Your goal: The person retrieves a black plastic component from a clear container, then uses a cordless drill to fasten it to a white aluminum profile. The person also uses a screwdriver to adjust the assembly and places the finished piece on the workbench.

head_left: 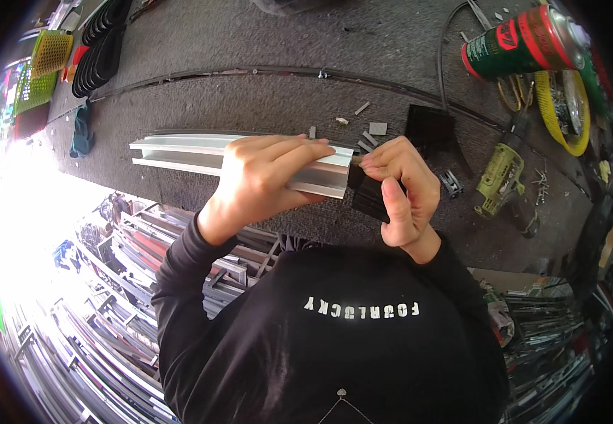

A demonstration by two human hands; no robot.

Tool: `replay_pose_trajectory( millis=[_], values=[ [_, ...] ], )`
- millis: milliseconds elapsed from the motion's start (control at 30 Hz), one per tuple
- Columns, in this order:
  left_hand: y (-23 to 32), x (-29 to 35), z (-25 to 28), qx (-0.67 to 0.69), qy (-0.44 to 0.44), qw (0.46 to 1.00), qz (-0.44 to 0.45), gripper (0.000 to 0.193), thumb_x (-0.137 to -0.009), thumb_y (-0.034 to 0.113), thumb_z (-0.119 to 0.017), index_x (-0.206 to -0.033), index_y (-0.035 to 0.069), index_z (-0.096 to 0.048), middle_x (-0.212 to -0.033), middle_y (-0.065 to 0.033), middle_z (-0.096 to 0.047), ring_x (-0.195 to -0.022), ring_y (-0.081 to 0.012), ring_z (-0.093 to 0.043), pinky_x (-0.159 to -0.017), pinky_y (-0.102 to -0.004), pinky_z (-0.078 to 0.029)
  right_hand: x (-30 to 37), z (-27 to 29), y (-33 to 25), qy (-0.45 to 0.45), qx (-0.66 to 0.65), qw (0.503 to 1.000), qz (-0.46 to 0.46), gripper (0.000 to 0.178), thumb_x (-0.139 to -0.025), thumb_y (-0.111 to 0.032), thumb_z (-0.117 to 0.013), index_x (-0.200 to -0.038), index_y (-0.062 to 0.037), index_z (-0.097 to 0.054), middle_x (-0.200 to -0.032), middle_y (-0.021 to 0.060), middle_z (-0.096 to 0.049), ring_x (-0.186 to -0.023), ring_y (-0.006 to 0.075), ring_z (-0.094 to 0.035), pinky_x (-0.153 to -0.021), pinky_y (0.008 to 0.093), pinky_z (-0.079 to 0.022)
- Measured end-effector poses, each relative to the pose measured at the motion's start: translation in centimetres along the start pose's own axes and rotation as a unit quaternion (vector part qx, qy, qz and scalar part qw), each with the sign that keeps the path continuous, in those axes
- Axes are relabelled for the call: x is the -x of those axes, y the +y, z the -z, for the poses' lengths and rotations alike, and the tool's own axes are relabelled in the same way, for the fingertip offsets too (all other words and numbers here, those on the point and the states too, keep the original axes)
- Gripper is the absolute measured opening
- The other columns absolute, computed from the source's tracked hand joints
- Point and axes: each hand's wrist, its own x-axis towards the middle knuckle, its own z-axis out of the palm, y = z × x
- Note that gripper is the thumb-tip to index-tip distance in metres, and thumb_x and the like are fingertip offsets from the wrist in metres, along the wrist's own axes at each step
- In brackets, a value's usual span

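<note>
My left hand [260, 169] wraps over a silvery aluminium channel profile [179, 153] that lies crosswise at the near side of the bench. Its fingers are closed on the far edge, near the right end. At that end is my right hand [409, 187], fingers curled and fingertips drawn together by the cut edge. Whatever small piece they hold is too hidden to name. The right thumb stands apart from the fingertips. Beneath the right hand a flat black piece [368, 200] shows partly. Small grey offcuts [377, 128] are scattered just beyond the profile's right end.
A green cordless drill [500, 173] lies to the right, with loose screws [541, 187] beside it. Farther back are a red-green spray can [525, 42] and a yellow basket [564, 113]. Black looped strips [101, 53] are at the back left. Racks of metal profiles [94, 332] stand below the bench.
</note>
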Motion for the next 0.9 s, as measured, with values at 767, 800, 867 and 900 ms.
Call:
replay_pose_trajectory(
  millis=[767, 800, 867, 900],
  values=[
    [0.2, -0.3, 1.1, 0.036, -0.042, 0.998, 0.033, 0.051, -0.054, 0.020, -0.091, -0.101, 0.008, -0.075, -0.091, -0.0078, -0.077, -0.088, -0.0257, -0.076, -0.073, -0.0341, -0.060, 1.7, -0.5, -0.4, 0.085, -0.095, 0.987, -0.102, 0.063, -0.105, -0.053, -0.037, -0.091, 0.0035, -0.061, -0.092, 0.0191, -0.069, -0.086, 0.0229, -0.065, -0.079, 0.0321, -0.050],
    [0.2, -0.4, 1.1, 0.038, -0.042, 0.998, 0.027, 0.051, -0.054, 0.019, -0.091, -0.100, 0.008, -0.075, -0.091, -0.0080, -0.077, -0.087, -0.0257, -0.076, -0.073, -0.0340, -0.060, 1.8, -0.7, -0.3, 0.094, -0.071, 0.989, -0.086, 0.064, -0.105, -0.053, -0.035, -0.090, 0.0038, -0.061, -0.090, 0.0190, -0.069, -0.083, 0.0229, -0.065, -0.077, 0.0320, -0.050],
    [0.3, -0.6, 1.0, 0.037, -0.038, 0.998, 0.022, 0.050, -0.054, 0.017, -0.091, -0.100, 0.007, -0.075, -0.092, -0.0084, -0.077, -0.086, -0.0256, -0.076, -0.073, -0.0337, -0.060, 1.8, -0.9, 0.3, 0.110, -0.039, 0.992, -0.044, 0.066, -0.107, -0.051, -0.031, -0.089, 0.0045, -0.060, -0.086, 0.0188, -0.068, -0.079, 0.0228, -0.065, -0.074, 0.0318, -0.051],
    [0.3, -0.6, 1.0, 0.039, -0.035, 0.998, 0.023, 0.050, -0.054, 0.017, -0.091, -0.101, 0.007, -0.075, -0.092, -0.0086, -0.077, -0.086, -0.0257, -0.076, -0.073, -0.0337, -0.060, 1.7, -0.8, 0.6, 0.121, -0.035, 0.991, -0.038, 0.067, -0.107, -0.051, -0.028, -0.087, 0.0045, -0.060, -0.085, 0.0187, -0.068, -0.076, 0.0226, -0.064, -0.071, 0.0317, -0.050]
  ],
)
